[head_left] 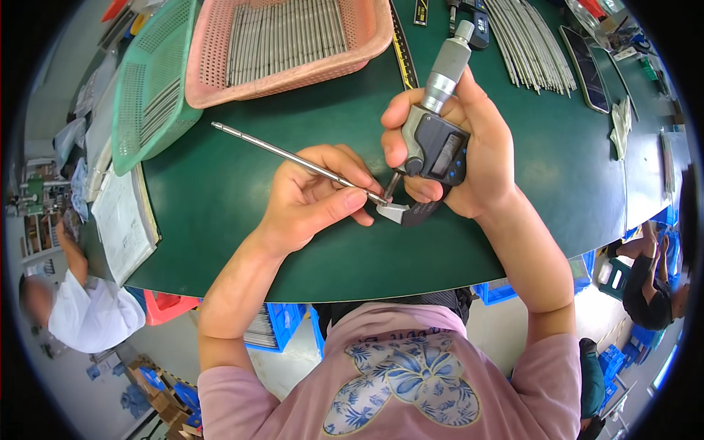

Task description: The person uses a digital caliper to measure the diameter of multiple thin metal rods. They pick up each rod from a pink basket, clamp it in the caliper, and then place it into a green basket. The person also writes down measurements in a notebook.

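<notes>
Between the thumb and fingers of my left hand [312, 194] is a thin grooved metal rod [279, 152], slanting from upper left to lower right. Its lower right end lies in the jaw gap of a digital micrometer [433, 143]. My right hand [480, 147] is wrapped round the micrometer, its silver thimble pointing up and away and its small screen facing up. Whether the spindle presses on the rod is too small to tell. Part of the micrometer's frame is hidden behind my right fingers.
A pink basket [286, 84] with many similar rods stands at the far left, beside a green basket [125, 139] holding more. Loose rods [532, 48], a phone [584, 70] and a ruler [402, 51] lie on the green table [220, 242]. Papers [125, 220] lie left. Other people sit at both sides.
</notes>
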`<move>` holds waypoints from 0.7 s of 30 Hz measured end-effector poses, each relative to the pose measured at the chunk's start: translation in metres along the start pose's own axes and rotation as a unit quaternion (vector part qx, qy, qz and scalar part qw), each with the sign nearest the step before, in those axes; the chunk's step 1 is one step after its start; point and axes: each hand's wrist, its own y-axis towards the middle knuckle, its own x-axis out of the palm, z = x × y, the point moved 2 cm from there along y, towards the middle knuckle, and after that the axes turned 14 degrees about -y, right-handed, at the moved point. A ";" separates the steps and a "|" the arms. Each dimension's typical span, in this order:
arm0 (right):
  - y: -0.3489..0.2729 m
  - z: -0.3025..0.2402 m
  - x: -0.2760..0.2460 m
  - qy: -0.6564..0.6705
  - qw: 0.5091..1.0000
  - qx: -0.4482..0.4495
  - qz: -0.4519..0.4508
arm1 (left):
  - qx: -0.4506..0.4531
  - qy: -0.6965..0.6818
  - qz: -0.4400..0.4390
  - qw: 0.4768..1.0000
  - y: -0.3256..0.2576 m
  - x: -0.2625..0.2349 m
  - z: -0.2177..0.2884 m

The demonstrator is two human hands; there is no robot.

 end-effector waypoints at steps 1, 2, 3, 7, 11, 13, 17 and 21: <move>0.000 -0.001 0.001 0.002 1.000 0.001 0.000 | 0.000 0.002 0.004 1.000 0.000 0.000 0.000; 0.000 0.000 0.001 0.004 1.000 0.000 -0.001 | 0.005 0.002 0.009 1.000 0.000 0.000 0.000; -0.001 0.000 0.001 0.007 1.000 -0.001 -0.002 | 0.010 0.001 0.014 1.000 0.000 0.000 0.000; -0.001 -0.001 -0.001 0.032 0.999 0.010 -0.016 | 0.024 0.003 0.025 0.999 0.000 0.001 -0.002; -0.001 0.001 0.000 0.034 0.999 0.014 -0.012 | 0.032 0.025 0.032 0.999 -0.002 0.000 -0.005; -0.001 0.001 -0.001 0.038 0.999 0.012 -0.013 | 0.028 0.022 0.042 0.998 -0.002 0.000 -0.005; 0.000 0.002 -0.003 0.030 0.999 0.017 -0.005 | 0.021 0.013 0.039 0.999 -0.001 0.001 -0.005; 0.000 0.002 -0.003 0.022 0.999 0.022 0.016 | 0.013 0.000 0.036 0.999 0.000 0.004 -0.008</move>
